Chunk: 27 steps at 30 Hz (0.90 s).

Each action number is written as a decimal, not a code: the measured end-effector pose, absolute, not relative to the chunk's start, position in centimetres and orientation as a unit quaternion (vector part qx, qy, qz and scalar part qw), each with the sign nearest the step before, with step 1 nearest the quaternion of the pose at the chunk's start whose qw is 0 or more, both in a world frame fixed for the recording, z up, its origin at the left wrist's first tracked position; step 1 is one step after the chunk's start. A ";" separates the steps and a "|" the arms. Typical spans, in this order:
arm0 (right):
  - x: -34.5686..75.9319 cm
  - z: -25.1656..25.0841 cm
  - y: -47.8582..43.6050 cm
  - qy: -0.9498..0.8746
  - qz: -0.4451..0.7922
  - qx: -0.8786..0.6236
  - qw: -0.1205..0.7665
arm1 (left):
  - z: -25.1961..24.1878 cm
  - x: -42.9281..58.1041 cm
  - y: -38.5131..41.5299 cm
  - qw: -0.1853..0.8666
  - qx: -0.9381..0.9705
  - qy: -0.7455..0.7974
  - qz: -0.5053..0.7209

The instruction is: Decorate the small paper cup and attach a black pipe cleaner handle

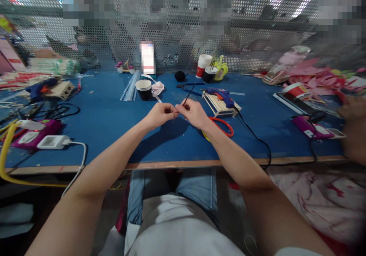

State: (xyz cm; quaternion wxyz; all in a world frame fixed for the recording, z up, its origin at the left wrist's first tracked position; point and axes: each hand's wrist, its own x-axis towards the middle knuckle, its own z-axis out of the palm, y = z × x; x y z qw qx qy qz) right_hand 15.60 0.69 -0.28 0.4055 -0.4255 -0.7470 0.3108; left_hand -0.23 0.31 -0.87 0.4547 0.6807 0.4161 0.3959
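Above the blue table, my right hand (193, 113) pinches a thin black stick or wire (190, 94), its upper end pointing away from me. My left hand (161, 115) is closed too, thumb and fingertips meeting at the lower end of the same thin piece. The fingers of both hands nearly touch and hide that end. Just beyond them lie dark-handled pliers (190, 84). A blue glue gun (220, 96) rests on a small wooden stick rack (219, 107) right of my right hand. Under my right wrist, red-handled scissors (224, 126) are partly covered.
A black paper cup (143, 90), pink ribbon (158, 88), clear glue sticks (130, 86) and a phone (147, 58) stand beyond my left hand. Farther back are a black ball (180, 76) and cups (204, 65). Purple power strips (311, 127) flank the table; another person's hand (354, 107) is at right.
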 end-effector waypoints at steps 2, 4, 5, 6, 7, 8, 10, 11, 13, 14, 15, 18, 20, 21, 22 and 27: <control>15.6 -0.3 0.7 -0.748 0.307 -0.427 0.405 | -1.0 -0.2 0.3 0.450 0.678 0.419 0.402; 15.5 -0.4 0.7 -0.748 0.301 -0.429 0.407 | -1.1 -0.2 0.3 0.444 0.679 0.421 0.406; 15.5 -0.4 0.8 -0.749 0.297 -0.429 0.408 | -1.1 -0.2 0.3 0.441 0.681 0.422 0.405; 15.6 -0.5 0.8 -0.750 0.294 -0.430 0.409 | -1.1 -0.2 0.3 0.437 0.683 0.422 0.405; 15.6 -0.5 0.8 -0.751 0.290 -0.430 0.408 | -1.1 -0.2 0.3 0.434 0.685 0.423 0.403; 15.6 -0.5 0.9 -0.754 0.285 -0.430 0.407 | -1.1 -0.2 0.3 0.430 0.688 0.425 0.401; 15.6 -0.6 1.0 -0.758 0.274 -0.431 0.406 | -1.0 -0.2 0.3 0.422 0.694 0.431 0.393; 15.6 -0.6 1.0 -0.759 0.269 -0.431 0.406 | -0.9 -0.2 0.3 0.417 0.696 0.436 0.390; 15.5 -0.7 1.1 -0.762 0.259 -0.434 0.406 | -0.9 -0.1 0.3 0.406 0.701 0.442 0.386; 15.5 -0.7 1.2 -0.762 0.254 -0.435 0.407 | -1.0 -0.1 0.3 0.402 0.701 0.444 0.386; 15.5 -0.8 1.2 -0.762 0.250 -0.437 0.407 | -1.0 -0.1 0.4 0.400 0.702 0.445 0.386; 15.5 -0.7 1.1 -0.758 0.263 -0.433 0.410 | -1.0 -0.2 0.3 0.413 0.695 0.442 0.389; 15.6 -0.6 1.0 -0.745 0.308 -0.417 0.420 | -0.7 -0.3 0.2 0.439 0.678 0.433 0.400; 15.6 -0.5 1.0 -0.733 0.337 -0.406 0.428 | -0.5 -0.4 0.2 0.457 0.664 0.426 0.411; 15.5 -0.4 0.9 -0.719 0.369 -0.394 0.438 | -0.2 -0.4 0.1 0.480 0.644 0.417 0.425; 14.9 -0.5 0.6 -0.659 0.545 -0.324 0.405 | 0.7 -0.6 0.0 0.610 0.516 0.336 0.499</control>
